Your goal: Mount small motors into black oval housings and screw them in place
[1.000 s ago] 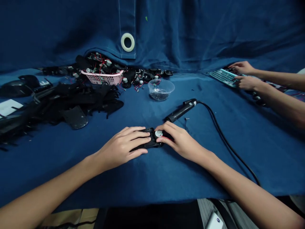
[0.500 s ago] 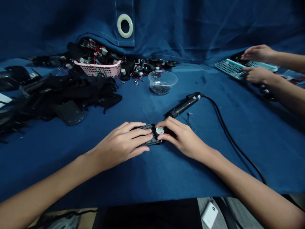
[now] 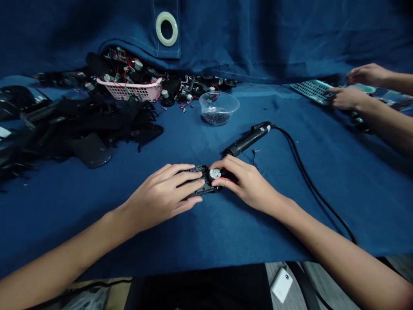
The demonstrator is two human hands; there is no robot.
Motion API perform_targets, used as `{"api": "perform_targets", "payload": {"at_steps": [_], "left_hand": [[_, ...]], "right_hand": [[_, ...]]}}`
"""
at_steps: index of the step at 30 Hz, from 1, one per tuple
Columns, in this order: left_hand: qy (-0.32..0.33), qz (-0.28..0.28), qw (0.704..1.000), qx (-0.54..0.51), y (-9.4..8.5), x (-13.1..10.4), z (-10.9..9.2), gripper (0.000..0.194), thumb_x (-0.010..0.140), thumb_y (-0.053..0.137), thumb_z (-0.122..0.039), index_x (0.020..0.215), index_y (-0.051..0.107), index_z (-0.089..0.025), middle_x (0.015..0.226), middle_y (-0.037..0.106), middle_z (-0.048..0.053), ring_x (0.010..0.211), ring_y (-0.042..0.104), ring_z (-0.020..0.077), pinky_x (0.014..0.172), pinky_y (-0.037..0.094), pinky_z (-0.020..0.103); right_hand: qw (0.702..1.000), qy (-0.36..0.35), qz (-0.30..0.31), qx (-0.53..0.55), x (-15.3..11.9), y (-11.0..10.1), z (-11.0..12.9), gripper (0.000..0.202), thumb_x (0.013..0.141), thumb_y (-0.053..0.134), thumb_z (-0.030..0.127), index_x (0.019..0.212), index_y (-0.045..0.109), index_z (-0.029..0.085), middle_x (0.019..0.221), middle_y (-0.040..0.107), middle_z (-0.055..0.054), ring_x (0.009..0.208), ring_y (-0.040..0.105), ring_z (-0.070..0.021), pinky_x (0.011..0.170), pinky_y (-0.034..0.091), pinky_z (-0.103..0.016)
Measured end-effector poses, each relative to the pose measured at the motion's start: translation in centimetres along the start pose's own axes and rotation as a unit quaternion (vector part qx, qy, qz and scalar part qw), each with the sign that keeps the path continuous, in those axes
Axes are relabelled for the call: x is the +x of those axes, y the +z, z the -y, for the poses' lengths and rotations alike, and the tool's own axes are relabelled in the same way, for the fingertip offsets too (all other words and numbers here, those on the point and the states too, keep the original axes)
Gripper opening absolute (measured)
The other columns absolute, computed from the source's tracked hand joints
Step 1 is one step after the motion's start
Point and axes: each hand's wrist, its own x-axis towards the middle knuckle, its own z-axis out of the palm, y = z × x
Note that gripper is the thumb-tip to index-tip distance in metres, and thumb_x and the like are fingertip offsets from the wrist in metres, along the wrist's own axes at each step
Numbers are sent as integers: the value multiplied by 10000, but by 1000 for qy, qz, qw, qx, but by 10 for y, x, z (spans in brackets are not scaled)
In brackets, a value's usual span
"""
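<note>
In the head view, my left hand (image 3: pixel 166 189) lies over a black plastic housing (image 3: pixel 207 187), its fingers across the top and the thumb along the near edge. Most of the housing is hidden beneath that hand. My right hand (image 3: pixel 250 183) pinches a small round motor (image 3: pixel 215 173) with a pale face between thumb and forefinger, at the housing's right end. A red wire runs from the motor under the right hand. Just beyond my right hand lies a black electric screwdriver (image 3: pixel 248 140), its cord curving off to the right.
A clear plastic bowl (image 3: pixel 219 108) holds many small dark screws. Behind it stands a pink basket (image 3: pixel 132 91) heaped with wired parts. Black plastic parts (image 3: pixel 87 133) pile up at left. At far right, a co-worker's hands (image 3: pixel 350 98) are by a turquoise basket (image 3: pixel 311 91).
My hands keep nearly the same hold on the housing and motor. The view has shifted slightly. One of the co-worker's hands has moved to the right.
</note>
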Motion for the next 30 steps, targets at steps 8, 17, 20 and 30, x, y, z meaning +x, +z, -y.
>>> {"api": "perform_targets", "payload": {"at_steps": [8, 17, 20, 30], "left_hand": [[31, 27, 999, -17, -4, 6, 8, 294, 945, 546, -310, 1195, 614, -171, 1228, 637, 42, 1220, 520, 223, 989, 453, 382], [45, 39, 998, -23, -4, 7, 12, 308, 945, 544, -290, 1208, 598, -141, 1205, 649, 47, 1222, 510, 234, 995, 453, 383], [53, 38, 998, -20, -3, 7, 13, 304, 943, 546, -277, 1211, 594, -140, 1208, 647, 47, 1226, 505, 238, 996, 451, 386], [77, 51, 995, 21, -9, 6, 10, 332, 940, 544, -222, 1261, 553, -137, 1239, 628, 52, 1234, 495, 257, 961, 457, 393]], "right_hand": [[1000, -10, -4, 1, 1, 2, -3, 274, 898, 542, 383, 1096, 562, 194, 992, 594, -43, 917, 559, -143, 833, 438, -261], [1000, -9, -7, 5, 1, 3, -2, 280, 899, 536, 393, 1095, 566, 196, 991, 594, -42, 904, 554, -142, 827, 435, -269], [1000, -15, -10, 5, 1, 4, -4, 275, 895, 540, 400, 1082, 571, 201, 975, 600, -40, 897, 555, -148, 818, 438, -276], [1000, -24, -4, 5, 0, 3, -4, 282, 904, 526, 397, 1101, 578, 202, 993, 590, -49, 910, 562, -151, 852, 453, -289]]}}
